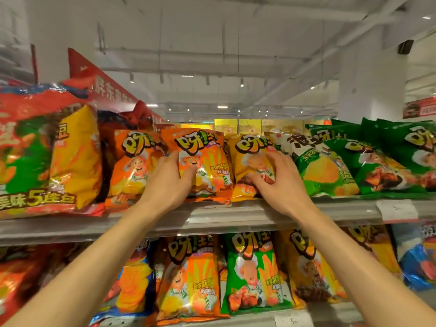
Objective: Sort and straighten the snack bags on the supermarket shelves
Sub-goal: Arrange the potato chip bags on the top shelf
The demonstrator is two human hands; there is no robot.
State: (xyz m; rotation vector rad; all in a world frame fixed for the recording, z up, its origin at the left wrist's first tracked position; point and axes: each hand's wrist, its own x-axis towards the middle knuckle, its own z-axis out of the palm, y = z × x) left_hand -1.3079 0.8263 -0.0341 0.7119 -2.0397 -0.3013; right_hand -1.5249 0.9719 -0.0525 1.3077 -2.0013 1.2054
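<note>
On the upper shelf [236, 213] an orange snack bag [205, 161] stands upright in the middle. My left hand [169, 180] grips its left edge, thumb across the front and fingers behind. Right beside it stands a yellow snack bag [247, 149]. My right hand [276, 178] lies over the yellow bag's lower right part with curled fingers pressing into it. Another orange bag [132, 161] stands left of my left hand. Green and white bags [325, 166] lean to the right of my right hand.
A large red multipack [26, 149] and a yellow bag [75, 156] fill the shelf's left end. Dark green bags [401, 159] fill the right end. The lower shelf holds orange [188, 279], green [254, 272] and yellow bags [311, 274]. A price tag [396, 210] hangs on the rail.
</note>
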